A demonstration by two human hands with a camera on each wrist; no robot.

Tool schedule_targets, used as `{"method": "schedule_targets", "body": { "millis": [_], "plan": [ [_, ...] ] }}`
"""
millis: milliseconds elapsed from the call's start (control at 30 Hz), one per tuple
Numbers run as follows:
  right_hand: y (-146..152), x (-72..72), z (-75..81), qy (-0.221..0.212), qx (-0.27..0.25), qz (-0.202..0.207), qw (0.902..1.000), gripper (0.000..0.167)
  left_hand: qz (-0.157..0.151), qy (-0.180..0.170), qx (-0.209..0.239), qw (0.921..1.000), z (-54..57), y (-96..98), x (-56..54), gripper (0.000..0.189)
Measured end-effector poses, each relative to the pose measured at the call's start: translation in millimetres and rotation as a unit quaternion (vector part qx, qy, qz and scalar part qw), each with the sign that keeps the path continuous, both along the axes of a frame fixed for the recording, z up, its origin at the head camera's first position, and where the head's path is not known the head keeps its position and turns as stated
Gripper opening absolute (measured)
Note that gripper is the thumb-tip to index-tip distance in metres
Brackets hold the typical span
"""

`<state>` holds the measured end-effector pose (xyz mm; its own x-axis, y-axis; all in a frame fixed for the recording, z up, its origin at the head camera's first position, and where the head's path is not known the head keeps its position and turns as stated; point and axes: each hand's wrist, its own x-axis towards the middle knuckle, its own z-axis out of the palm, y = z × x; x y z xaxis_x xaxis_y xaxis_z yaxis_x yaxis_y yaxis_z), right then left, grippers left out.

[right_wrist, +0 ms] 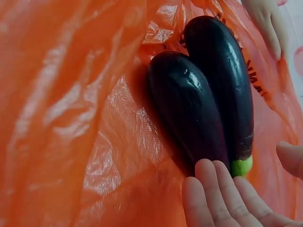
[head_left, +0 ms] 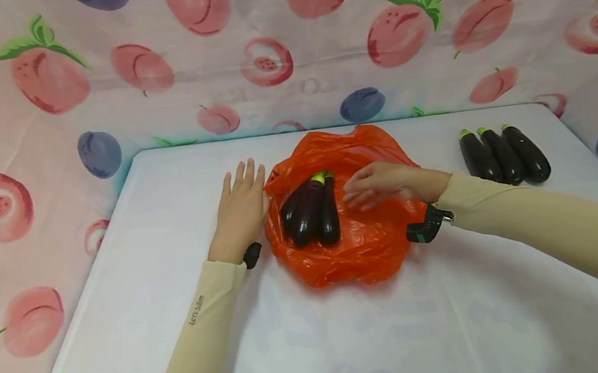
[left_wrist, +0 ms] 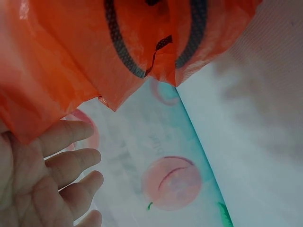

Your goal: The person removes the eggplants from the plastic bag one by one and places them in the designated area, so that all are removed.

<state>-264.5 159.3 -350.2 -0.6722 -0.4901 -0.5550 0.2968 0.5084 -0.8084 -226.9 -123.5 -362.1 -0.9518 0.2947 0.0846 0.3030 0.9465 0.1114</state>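
Three dark purple eggplants (head_left: 309, 212) with green stem ends lie side by side inside an orange plastic bag (head_left: 378, 239), which is spread open on the table. My left hand (head_left: 242, 210) is at the bag's left edge, fingers straight and spread; in the left wrist view the bag's side (left_wrist: 61, 61) overlaps the fingers. Over the bag's right part, my right hand (head_left: 381, 184) reaches toward the eggplants with extended fingers, holding nothing. In the right wrist view its fingertips (right_wrist: 206, 165) are right at the stem end of an eggplant (right_wrist: 184, 104).
Three more eggplants (head_left: 504, 156) lie in a row at the right back of the white table (head_left: 355, 344). Behind it hangs a cloth (head_left: 325, 49) printed with fruit, which also lines both sides.
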Motion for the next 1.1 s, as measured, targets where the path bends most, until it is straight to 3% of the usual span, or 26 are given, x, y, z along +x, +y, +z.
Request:
{"method": "schedule_targets", "body": {
  "millis": [300, 467, 1100],
  "plan": [
    [-11.4, -2.9, -12.0, -0.011, -0.013, 0.01, 0.9998, 0.044, 0.007, -0.006, 0.005, 0.9999, 1.9, -0.5, 0.2, 0.052],
    [-21.8, -5.8, -22.4, -0.035, -0.004, -0.023, 0.9991, 0.046, 0.009, -0.01, -0.001, 0.9999, 2.3, -0.2, 0.2, 0.052],
    [-38.2, -5.5, -36.6, -0.029, 0.039, -0.086, 0.9952, 0.047, 0.009, -0.008, -0.005, 0.9999, -1.8, 0.8, 2.3, 0.052]
  ]
}}
